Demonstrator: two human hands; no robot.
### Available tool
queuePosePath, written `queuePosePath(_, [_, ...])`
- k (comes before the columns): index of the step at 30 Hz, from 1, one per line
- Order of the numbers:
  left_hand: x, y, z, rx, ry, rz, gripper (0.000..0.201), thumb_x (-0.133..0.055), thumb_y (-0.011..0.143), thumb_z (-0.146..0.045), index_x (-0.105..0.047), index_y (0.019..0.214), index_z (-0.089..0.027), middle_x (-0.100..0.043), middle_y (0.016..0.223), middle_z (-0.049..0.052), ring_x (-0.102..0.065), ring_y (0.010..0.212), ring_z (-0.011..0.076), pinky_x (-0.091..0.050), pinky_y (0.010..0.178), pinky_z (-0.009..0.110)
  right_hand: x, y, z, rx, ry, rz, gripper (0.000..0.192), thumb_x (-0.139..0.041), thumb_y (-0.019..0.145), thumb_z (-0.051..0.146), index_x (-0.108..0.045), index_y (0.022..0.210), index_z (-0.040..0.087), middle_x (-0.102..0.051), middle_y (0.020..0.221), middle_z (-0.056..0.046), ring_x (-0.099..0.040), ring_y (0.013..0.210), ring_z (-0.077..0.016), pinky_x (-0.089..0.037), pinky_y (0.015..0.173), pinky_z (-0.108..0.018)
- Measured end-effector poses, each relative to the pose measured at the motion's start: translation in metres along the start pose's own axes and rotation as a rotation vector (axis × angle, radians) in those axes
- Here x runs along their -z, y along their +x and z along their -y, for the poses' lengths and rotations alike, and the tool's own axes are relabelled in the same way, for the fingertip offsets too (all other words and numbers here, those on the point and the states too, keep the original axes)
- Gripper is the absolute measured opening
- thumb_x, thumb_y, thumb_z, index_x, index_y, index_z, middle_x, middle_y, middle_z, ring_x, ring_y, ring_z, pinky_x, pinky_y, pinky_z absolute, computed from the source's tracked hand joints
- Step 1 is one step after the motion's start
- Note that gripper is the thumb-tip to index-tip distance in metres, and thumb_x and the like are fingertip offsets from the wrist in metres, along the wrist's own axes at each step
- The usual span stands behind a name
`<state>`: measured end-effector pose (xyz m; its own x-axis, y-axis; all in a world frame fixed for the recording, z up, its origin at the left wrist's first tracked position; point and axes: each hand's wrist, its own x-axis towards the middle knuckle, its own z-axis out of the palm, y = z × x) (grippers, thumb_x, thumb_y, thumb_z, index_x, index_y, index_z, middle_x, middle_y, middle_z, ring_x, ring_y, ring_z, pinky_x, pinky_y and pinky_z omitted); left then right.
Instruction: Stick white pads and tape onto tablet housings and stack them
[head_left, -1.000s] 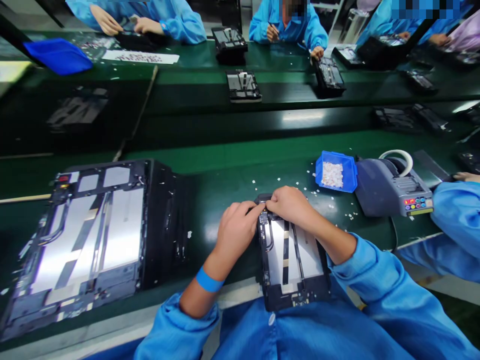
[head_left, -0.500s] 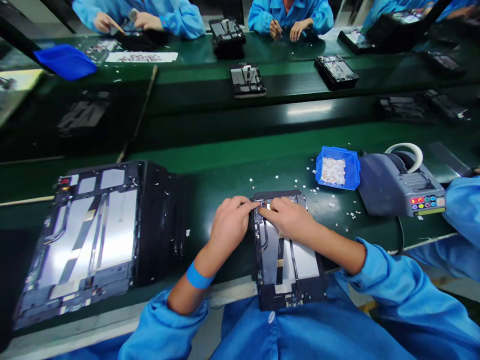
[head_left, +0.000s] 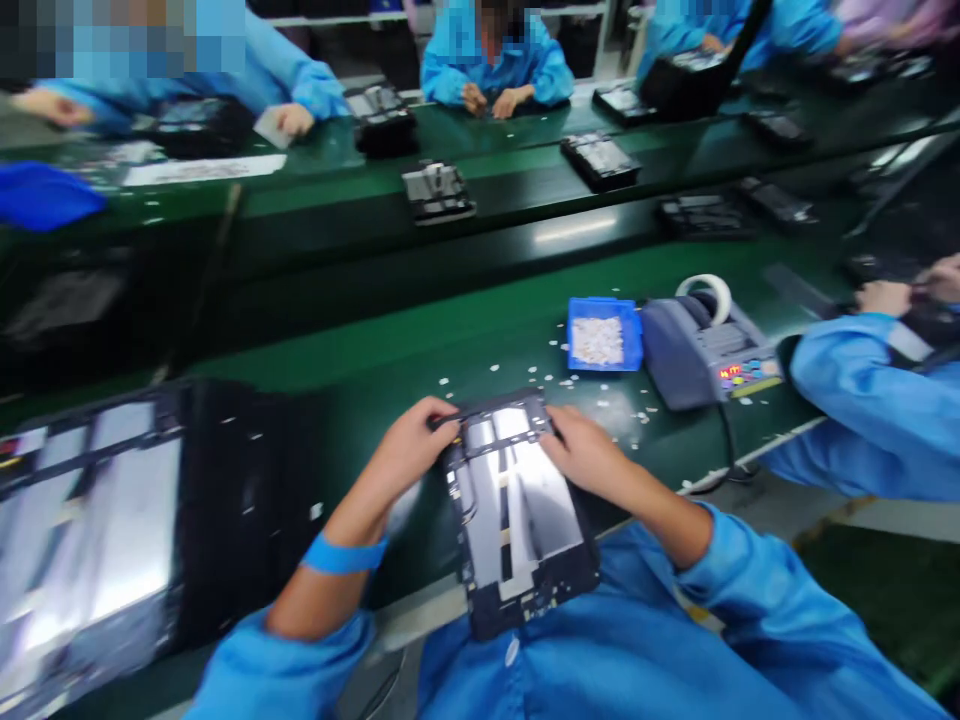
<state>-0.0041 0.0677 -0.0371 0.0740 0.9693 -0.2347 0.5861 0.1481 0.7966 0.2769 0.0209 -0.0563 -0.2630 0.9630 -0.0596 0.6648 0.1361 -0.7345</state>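
Observation:
An opened tablet (head_left: pixel 517 510), its silver batteries and dark circuit parts exposed, is held between both hands at the front edge of the green bench, close to my blue clothing. My left hand (head_left: pixel 412 445) grips its upper left corner, with the thumb on top and the fingers around the edge. On the upper right side, my right hand (head_left: pixel 589 450) closes on the edge in the same way, the fingertips partly hidden. To the left lies a stack of similar opened tablets (head_left: pixel 112 520), the top one with its inside facing up.
A blue bin (head_left: pixel 639 335) of small white pieces stands beside a grey tape dispenser (head_left: pixel 697 350) with a lit display. White scraps dot the green bench (head_left: pixel 390 360). More opened tablets (head_left: pixel 437 190) lie across the line. A co-worker's sleeve (head_left: pixel 862 400) is at right.
Both hands have gone from pressing fingers near the tablet's top left to gripping its two upper sides. The tablet is now slightly turned. My view has shifted to the right.

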Motion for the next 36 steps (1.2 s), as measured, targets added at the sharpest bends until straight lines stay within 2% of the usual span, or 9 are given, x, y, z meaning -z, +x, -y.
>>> queuePosePath(4, [0.007, -0.004, 0.002, 0.104, 0.064, -0.061, 0.038, -0.072, 0.068, -0.056, -0.073, 0.089, -0.024, -0.077, 0.082, 0.000, -0.068, 0.077, 0.0232, -0.051, 0.067, 0.031, 0.015, -0.020, -0.010, -0.073, 0.261, -0.161, 0.029, -0.061, 0.093, 0.029, -0.068, 0.119, 0.018, -0.072, 0.095, -0.004, -0.063, 0.079, -0.0156, -0.050, 0.077, -0.028])
queuePosePath(7, [0.007, -0.007, 0.003, 0.156, -0.030, -0.060, 0.044, -0.073, 0.070, -0.068, -0.070, 0.089, -0.030, -0.075, 0.071, -0.007, -0.065, 0.071, 0.0207, -0.048, 0.062, 0.029, 0.052, -0.060, -0.041, -0.262, 0.518, -0.639, 0.019, -0.064, 0.091, 0.040, -0.066, 0.094, 0.021, -0.062, 0.071, 0.004, -0.055, 0.059, -0.0110, -0.045, 0.057, -0.022])
queuePosePath(9, [0.006, -0.010, 0.001, 0.157, -0.070, -0.044, 0.047, -0.073, 0.070, -0.075, -0.069, 0.089, -0.032, -0.074, 0.071, -0.009, -0.065, 0.069, 0.0191, -0.048, 0.063, 0.028, 0.080, -0.086, -0.068, -0.372, 0.739, -0.966, 0.029, -0.071, 0.085, 0.048, -0.057, 0.084, 0.023, -0.052, 0.062, 0.009, -0.044, 0.047, -0.0079, -0.035, 0.044, -0.019])
queuePosePath(11, [0.006, -0.011, -0.001, 0.163, -0.059, -0.040, 0.051, -0.072, 0.069, -0.079, -0.069, 0.089, -0.032, -0.075, 0.072, -0.010, -0.064, 0.069, 0.0182, -0.047, 0.064, 0.028, 0.104, -0.100, -0.093, -0.462, 0.963, -1.101, 0.040, -0.079, 0.075, 0.054, -0.055, 0.086, 0.023, -0.050, 0.061, 0.010, -0.040, 0.043, -0.0059, -0.029, 0.039, -0.017])
queuePosePath(16, [0.009, -0.008, -0.002, 0.119, 0.012, -0.048, 0.060, -0.071, 0.064, -0.085, -0.071, 0.089, -0.031, -0.078, 0.079, -0.007, -0.068, 0.078, 0.0224, -0.050, 0.070, 0.033, 0.126, -0.091, -0.124, -0.571, 1.160, -0.917, 0.045, -0.086, 0.068, 0.050, -0.063, 0.089, 0.018, -0.064, 0.073, 0.002, -0.054, 0.051, -0.0073, -0.036, 0.040, -0.016])
queuePosePath(23, [0.017, -0.030, -0.008, 0.154, 0.143, -0.174, 0.037, -0.063, 0.073, -0.062, -0.066, 0.096, -0.034, -0.071, 0.068, -0.006, -0.064, 0.062, 0.0220, -0.048, 0.061, 0.033, 0.114, -0.093, -0.118, -0.553, 1.106, -0.938, 0.038, -0.086, 0.058, 0.034, -0.054, 0.073, 0.020, -0.054, 0.062, 0.007, -0.047, 0.047, -0.0057, -0.027, 0.037, -0.014])
queuePosePath(28, [0.001, -0.060, -0.024, 0.011, 0.075, -0.334, 0.038, -0.064, 0.072, -0.056, -0.070, 0.099, -0.029, -0.070, 0.082, 0.002, -0.065, 0.070, 0.0240, -0.052, 0.063, 0.037, 0.085, -0.097, -0.074, -0.484, 1.085, -0.867, 0.035, -0.086, 0.064, 0.041, -0.059, 0.077, 0.021, -0.056, 0.063, 0.007, -0.045, 0.047, -0.0059, -0.030, 0.039, -0.015])
queuePosePath(33, [-0.047, -0.071, -0.067, -0.050, -0.325, 0.003, 0.030, -0.067, 0.076, -0.043, -0.068, 0.098, -0.022, -0.074, 0.091, 0.006, -0.069, 0.073, 0.0207, -0.056, 0.067, 0.033, 0.031, -0.056, -0.003, -0.300, 0.988, -0.515, 0.025, -0.078, 0.080, 0.041, -0.064, 0.076, 0.020, -0.052, 0.054, 0.007, -0.042, 0.045, -0.0074, -0.031, 0.044, -0.020])
queuePosePath(36, [-0.070, -0.067, -0.076, -0.048, -0.493, 0.037, 0.033, -0.070, 0.075, -0.035, -0.066, 0.104, -0.021, -0.071, 0.095, 0.006, -0.063, 0.068, 0.0154, -0.053, 0.064, 0.029, 0.001, -0.033, 0.030, -0.230, 0.920, -0.316, 0.020, -0.074, 0.083, 0.037, -0.066, 0.076, 0.021, -0.055, 0.057, 0.006, -0.046, 0.050, -0.0094, -0.034, 0.048, -0.021])
